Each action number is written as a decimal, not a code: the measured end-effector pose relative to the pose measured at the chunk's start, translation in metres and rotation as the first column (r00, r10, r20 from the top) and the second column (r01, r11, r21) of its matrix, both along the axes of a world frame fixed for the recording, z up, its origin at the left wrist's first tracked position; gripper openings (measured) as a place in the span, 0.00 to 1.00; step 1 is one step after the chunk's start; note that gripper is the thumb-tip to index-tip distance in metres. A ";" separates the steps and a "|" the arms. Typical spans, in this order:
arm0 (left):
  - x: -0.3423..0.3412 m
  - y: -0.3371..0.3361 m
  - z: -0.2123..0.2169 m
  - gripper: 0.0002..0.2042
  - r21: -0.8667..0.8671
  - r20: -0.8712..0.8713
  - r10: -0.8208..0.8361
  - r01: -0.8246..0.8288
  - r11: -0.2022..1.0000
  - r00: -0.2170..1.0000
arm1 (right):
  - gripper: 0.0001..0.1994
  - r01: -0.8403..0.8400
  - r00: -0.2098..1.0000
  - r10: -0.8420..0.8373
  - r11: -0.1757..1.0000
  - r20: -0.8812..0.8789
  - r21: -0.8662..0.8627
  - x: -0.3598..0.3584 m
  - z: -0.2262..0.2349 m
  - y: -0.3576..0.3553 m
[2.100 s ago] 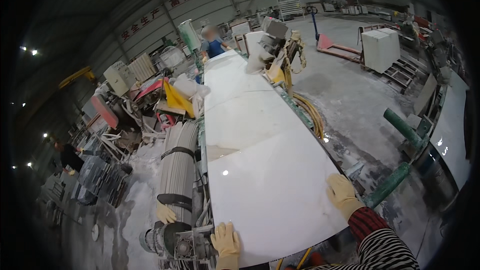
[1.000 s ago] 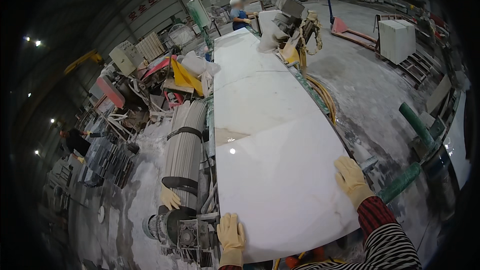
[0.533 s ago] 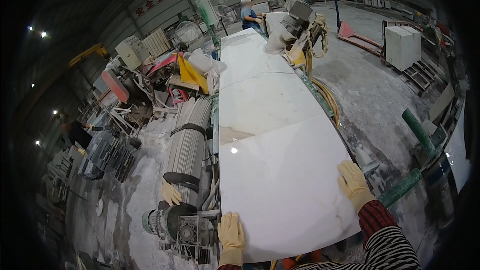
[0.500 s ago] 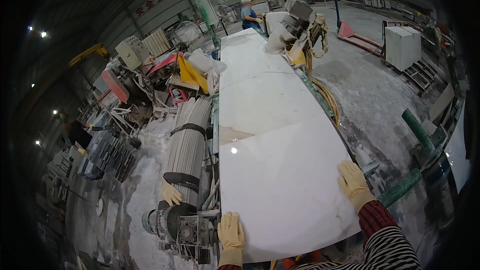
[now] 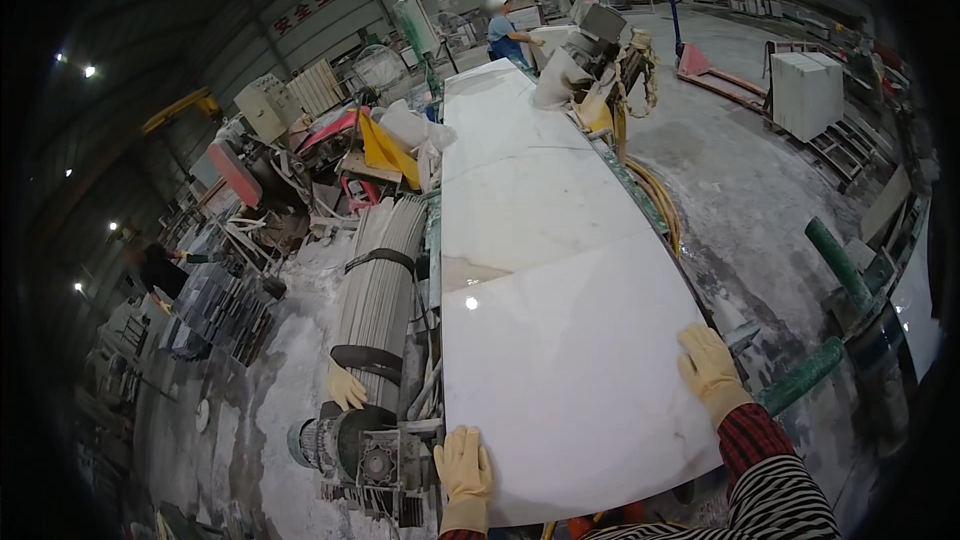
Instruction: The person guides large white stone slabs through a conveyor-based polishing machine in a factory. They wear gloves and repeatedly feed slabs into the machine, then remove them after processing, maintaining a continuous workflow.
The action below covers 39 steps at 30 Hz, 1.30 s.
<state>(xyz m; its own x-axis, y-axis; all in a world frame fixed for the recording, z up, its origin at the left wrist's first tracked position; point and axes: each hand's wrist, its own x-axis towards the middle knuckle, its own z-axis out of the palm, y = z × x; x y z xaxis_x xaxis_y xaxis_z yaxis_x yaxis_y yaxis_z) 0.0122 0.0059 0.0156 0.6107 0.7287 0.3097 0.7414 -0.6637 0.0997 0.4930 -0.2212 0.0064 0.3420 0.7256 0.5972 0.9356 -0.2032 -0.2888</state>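
A long white polished stone slab (image 5: 560, 370) stretches away from me, with thin veins and a brown patch at its left edge. My left hand (image 5: 463, 465), in a cream rubber glove, lies at the slab's near left corner with fingers stretched forward. On the right edge, my right hand (image 5: 708, 365) rests in a matching glove, its fingers laid out over the slab's surface. Both hands touch the stone, and neither holds a loose thing. My right thumb is hidden.
Left of the slab stand a strapped roller cover (image 5: 375, 300), a motor (image 5: 325, 437) and a loose cream glove (image 5: 345, 386). Green posts (image 5: 800, 377) jut in at right. A co-worker (image 5: 508, 35) stands by the machine head (image 5: 590, 35) at the far end; another person (image 5: 160, 268) is far left.
The view has shifted very slightly. The far co-worker's arm is now stretched out further to the right. My hands stay in the same places on the slab.
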 end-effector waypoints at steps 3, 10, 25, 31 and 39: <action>-0.003 0.000 -0.004 0.22 -0.022 0.019 -0.008 0.008 1.000 1.000 | 0.21 -0.006 0.999 0.005 1.000 0.036 0.014 0.000 -0.003 0.000; -0.008 0.000 -0.008 0.22 -0.018 0.066 -0.031 0.033 0.999 0.997 | 0.21 -0.006 1.000 0.005 1.000 -0.031 -0.030 -0.004 0.000 -0.005; -0.008 -0.007 -0.001 0.21 -0.073 0.064 -0.027 0.032 0.997 0.998 | 0.21 -0.015 1.000 0.014 0.999 0.021 0.028 -0.009 0.004 -0.008; -0.010 -0.010 -0.002 0.21 -0.055 0.071 -0.033 0.037 0.998 0.997 | 0.21 -0.023 0.999 0.022 0.999 0.029 0.024 -0.011 0.006 -0.010; -0.013 -0.010 -0.006 0.21 -0.039 0.060 -0.035 0.037 0.999 0.998 | 0.22 -0.007 1.000 0.007 1.000 0.026 0.013 -0.011 -0.002 -0.016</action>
<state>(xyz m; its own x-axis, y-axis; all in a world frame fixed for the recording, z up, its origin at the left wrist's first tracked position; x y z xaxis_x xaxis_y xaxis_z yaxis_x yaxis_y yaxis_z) -0.0012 -0.0043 0.0092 0.6182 0.7191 0.3173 0.7092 -0.6844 0.1693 0.4819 -0.2374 0.0045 0.3213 0.7200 0.6151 0.9441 -0.1929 -0.2674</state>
